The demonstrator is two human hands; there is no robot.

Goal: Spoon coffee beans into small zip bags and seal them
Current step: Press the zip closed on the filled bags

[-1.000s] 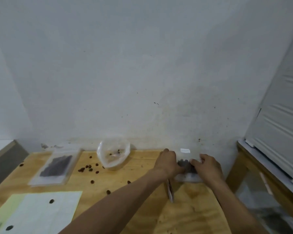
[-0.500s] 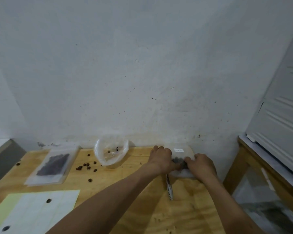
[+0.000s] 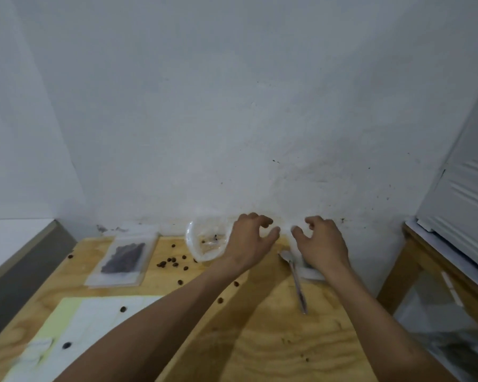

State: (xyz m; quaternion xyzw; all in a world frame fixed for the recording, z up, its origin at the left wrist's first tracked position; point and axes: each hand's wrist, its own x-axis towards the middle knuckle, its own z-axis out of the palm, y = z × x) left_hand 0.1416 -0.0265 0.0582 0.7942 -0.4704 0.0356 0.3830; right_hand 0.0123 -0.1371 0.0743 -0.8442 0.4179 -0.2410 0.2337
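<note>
Item, partly done: one filled zip bag (image 3: pixel 123 257) flat on the table (image 3: pixel 260 340) left of the spoon (image 3: pixel 294 274); second bag (image 3: pixel 309 271) right of it under both hands, left (image 3: pixel 250 244) and right (image 3: pixel 322 245), fingers curled at its top, seal unconfirmed; loose beans (image 3: pixel 171 261) remain.

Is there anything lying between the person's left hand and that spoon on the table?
Nothing visible does. The spoon lies on bare wood just right of the left hand, with its bowl end near the thumb. The right hand is over a small bag on the spoon's far side, not in the path.
</note>
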